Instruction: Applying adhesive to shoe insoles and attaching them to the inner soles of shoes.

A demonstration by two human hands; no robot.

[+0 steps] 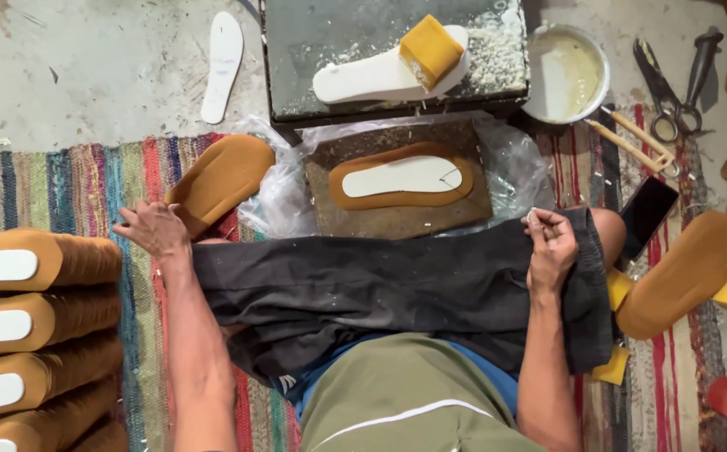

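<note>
Head view: left hand (156,228) grips the edge of a tan sole (219,180) on the striped rug (70,188), fingers curled over it and partly hidden; right hand (550,244) is nearly closed, pinching something too small to make out, resting on dark cloth (380,289) over the lap. A stack (33,335) of tan soles with white insoles is cut off at left; a round bowl (566,74) holds pale liquid, maybe glue. Another tan sole with white insole (401,177) lies flat on a brown board (397,213), and a white sole with yellow strap (397,65) sits on the gritty slab (321,33).
</note>
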